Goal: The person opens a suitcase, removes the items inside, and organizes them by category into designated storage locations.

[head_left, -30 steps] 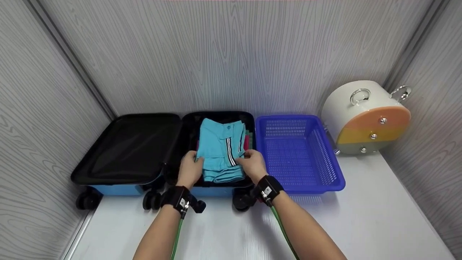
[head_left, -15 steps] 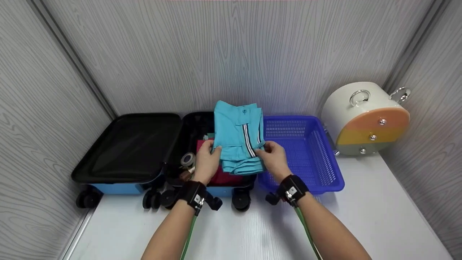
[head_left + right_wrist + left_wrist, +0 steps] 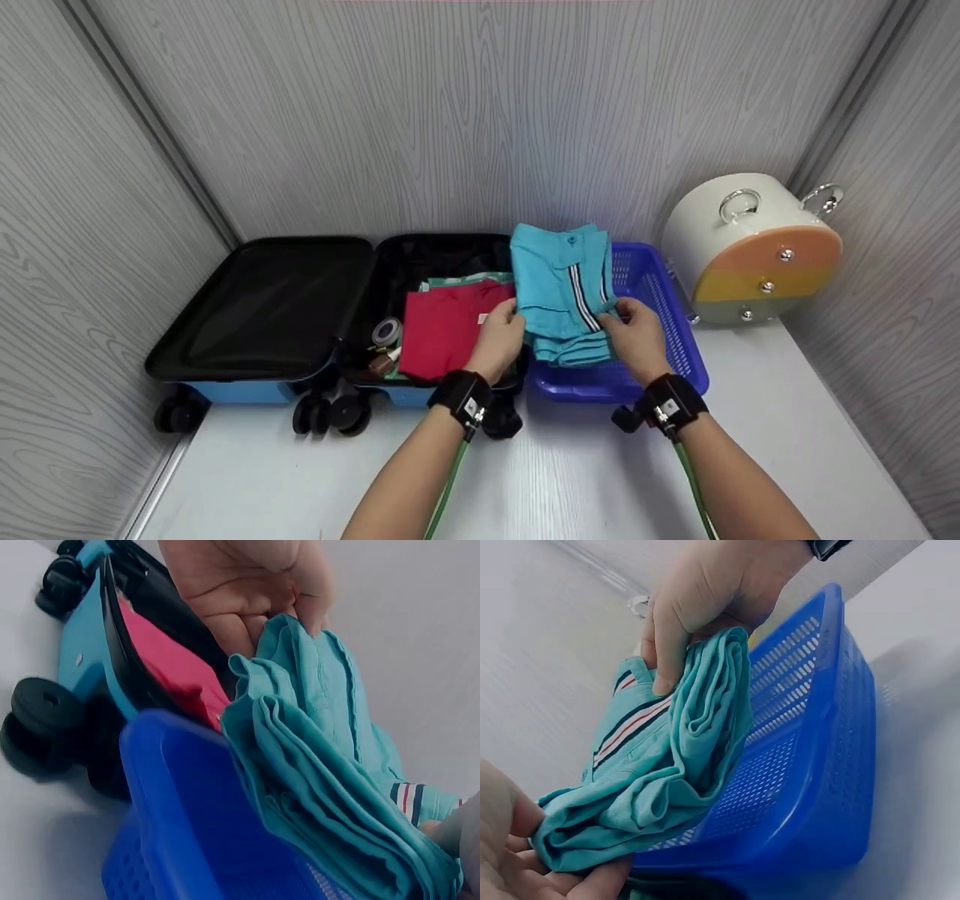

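Folded turquoise shorts (image 3: 559,292) with a dark-and-white side stripe hang over the blue plastic basket (image 3: 555,391). My left hand (image 3: 501,337) grips their left edge, thumb on top and fingers beneath. On the opposite edge my right hand (image 3: 637,337) pinches the cloth near the stripe. From the left wrist view, the stacked layers of the shorts (image 3: 705,712) show above the basket rim (image 3: 810,780). In the right wrist view the shorts (image 3: 322,765) overlap part of the basket (image 3: 161,787).
An open suitcase (image 3: 390,251) holds folded red clothing (image 3: 435,330) over green cloth, a tape roll (image 3: 387,331) and a small brown item (image 3: 382,364). Its black lid half (image 3: 270,307) lies left. A white drum-shaped box (image 3: 712,225) with coloured drawers stands behind right.
Both hands have carried the turquoise shorts from over the suitcase rightward to over the blue basket. The red clothing and small items in the suitcase are now uncovered.
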{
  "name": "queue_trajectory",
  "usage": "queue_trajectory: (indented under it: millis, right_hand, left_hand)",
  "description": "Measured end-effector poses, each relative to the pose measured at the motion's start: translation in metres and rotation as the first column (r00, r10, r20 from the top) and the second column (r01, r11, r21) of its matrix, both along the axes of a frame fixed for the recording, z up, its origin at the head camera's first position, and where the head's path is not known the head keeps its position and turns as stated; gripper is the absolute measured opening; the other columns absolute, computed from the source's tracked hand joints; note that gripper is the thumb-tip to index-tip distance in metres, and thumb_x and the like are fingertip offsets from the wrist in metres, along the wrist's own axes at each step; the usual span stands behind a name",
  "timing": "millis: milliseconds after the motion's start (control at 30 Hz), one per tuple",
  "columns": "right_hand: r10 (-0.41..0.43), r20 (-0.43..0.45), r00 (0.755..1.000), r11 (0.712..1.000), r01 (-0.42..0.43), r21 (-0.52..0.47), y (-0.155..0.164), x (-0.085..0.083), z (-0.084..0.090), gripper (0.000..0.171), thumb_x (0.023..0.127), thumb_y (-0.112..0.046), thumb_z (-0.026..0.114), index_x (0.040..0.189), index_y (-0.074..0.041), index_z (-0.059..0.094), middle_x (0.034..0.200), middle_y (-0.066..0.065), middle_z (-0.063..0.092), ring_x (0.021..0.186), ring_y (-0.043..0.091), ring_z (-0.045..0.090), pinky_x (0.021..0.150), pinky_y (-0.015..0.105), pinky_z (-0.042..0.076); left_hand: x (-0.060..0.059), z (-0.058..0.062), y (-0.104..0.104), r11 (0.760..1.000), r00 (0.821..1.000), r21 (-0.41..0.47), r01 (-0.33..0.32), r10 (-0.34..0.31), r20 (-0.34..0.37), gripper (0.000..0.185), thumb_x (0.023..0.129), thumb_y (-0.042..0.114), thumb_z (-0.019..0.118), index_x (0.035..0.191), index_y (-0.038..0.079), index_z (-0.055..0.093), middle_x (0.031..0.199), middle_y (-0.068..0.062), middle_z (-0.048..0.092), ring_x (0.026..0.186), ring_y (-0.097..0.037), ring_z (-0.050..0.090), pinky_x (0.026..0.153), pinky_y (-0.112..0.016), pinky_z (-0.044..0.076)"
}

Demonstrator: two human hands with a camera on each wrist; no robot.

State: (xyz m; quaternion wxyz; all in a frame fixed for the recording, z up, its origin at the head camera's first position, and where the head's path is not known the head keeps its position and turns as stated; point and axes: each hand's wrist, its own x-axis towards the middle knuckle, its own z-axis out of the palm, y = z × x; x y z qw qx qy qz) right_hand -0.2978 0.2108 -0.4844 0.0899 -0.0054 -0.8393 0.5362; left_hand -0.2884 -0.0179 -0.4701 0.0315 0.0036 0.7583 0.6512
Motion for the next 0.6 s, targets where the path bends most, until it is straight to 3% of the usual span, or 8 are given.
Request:
queue_trajectory:
  millis: [133, 200, 300, 333, 400, 467, 600]
  right_hand:
    - [-0.051, 0.028, 0.998, 0.998, 0.05, 0.048, 0.02, 0.0, -0.007, 0.023, 0.101, -0.015, 0.065, 0.117, 0.002, 0.065, 0.109, 0.015, 0.064, 0.092, 0.023, 0.056, 0.072, 0.03, 0.047]
    - [-0.069, 0.037, 0.997, 0.995, 0.066, 0.071, 0.027, 0.0, -0.009, 0.024, 0.101, -0.015, 0.065, 0.118, 0.002, 0.064, 0.111, 0.015, 0.064, 0.095, 0.025, 0.056, 0.076, 0.032, 0.046]
    - [-0.089, 0.049, 0.995, 0.99, 0.083, 0.11, 0.033, -0.001, -0.011, 0.025, 0.1, -0.015, 0.065, 0.118, 0.002, 0.065, 0.112, 0.016, 0.064, 0.098, 0.027, 0.056, 0.08, 0.036, 0.045]
    - [-0.09, 0.05, 0.995, 0.989, 0.083, 0.122, 0.034, -0.002, -0.012, 0.025, 0.1, -0.014, 0.065, 0.119, 0.002, 0.065, 0.112, 0.017, 0.064, 0.099, 0.028, 0.056, 0.081, 0.037, 0.045]
    - [-0.097, 0.055, 0.994, 0.986, 0.088, 0.141, 0.036, -0.003, -0.012, 0.025, 0.1, -0.014, 0.065, 0.119, 0.002, 0.066, 0.113, 0.017, 0.064, 0.1, 0.03, 0.056, 0.083, 0.04, 0.045]
    - [-0.101, 0.058, 0.993, 0.984, 0.091, 0.156, 0.037, -0.005, -0.013, 0.025, 0.099, -0.013, 0.065, 0.119, 0.002, 0.066, 0.113, 0.018, 0.064, 0.101, 0.03, 0.056, 0.084, 0.042, 0.044]
    - [-0.093, 0.095, 0.991, 0.979, 0.073, 0.192, 0.036, -0.007, -0.016, 0.022, 0.099, -0.012, 0.065, 0.116, 0.002, 0.066, 0.111, 0.018, 0.063, 0.1, 0.031, 0.055, 0.084, 0.043, 0.045]
  left_hand:
    - [-0.003, -0.007, 0.02, 0.998, 0.998, -0.037, 0.057, -0.056, 0.013, 0.05, 0.11, 0.012, 0.041, 0.158, 0.001, 0.034, 0.157, -0.014, 0.042, 0.115, -0.019, 0.056, 0.093, -0.033, 0.047]
    - [-0.003, -0.01, 0.029, 0.996, 0.997, -0.053, 0.07, -0.069, 0.02, 0.051, 0.11, 0.01, 0.041, 0.159, 0.0, 0.031, 0.157, -0.015, 0.041, 0.099, -0.021, 0.055, 0.083, -0.033, 0.047]
    - [-0.003, -0.012, 0.041, 0.994, 0.995, -0.069, 0.088, -0.085, 0.044, 0.055, 0.108, 0.008, 0.039, 0.161, -0.001, 0.023, 0.163, -0.016, 0.032, 0.115, -0.028, 0.056, 0.094, -0.035, 0.046]
    - [-0.003, -0.012, 0.044, 0.994, 0.995, -0.062, 0.093, -0.09, 0.047, 0.057, 0.107, 0.007, 0.038, 0.161, -0.002, 0.02, 0.165, -0.016, 0.027, 0.132, -0.029, 0.048, 0.105, -0.036, 0.041]
    - [-0.003, -0.012, 0.051, 0.994, 0.993, -0.036, 0.106, -0.104, 0.061, 0.062, 0.106, 0.006, 0.037, 0.162, -0.001, 0.013, 0.168, -0.016, 0.017, 0.152, -0.028, 0.021, 0.12, -0.038, 0.025]
    - [-0.004, -0.012, 0.056, 0.994, 0.99, 0.005, 0.111, -0.111, 0.081, 0.066, 0.104, 0.007, 0.038, 0.163, 0.0, 0.009, 0.169, -0.016, 0.01, 0.155, -0.029, 0.01, 0.123, -0.042, 0.018]
    - [-0.004, -0.012, 0.064, 0.996, 0.98, 0.026, 0.088, -0.091, 0.174, 0.077, 0.099, 0.015, 0.046, 0.164, 0.003, 0.007, 0.17, -0.013, 0.007, 0.155, -0.028, 0.009, 0.121, -0.043, 0.022]
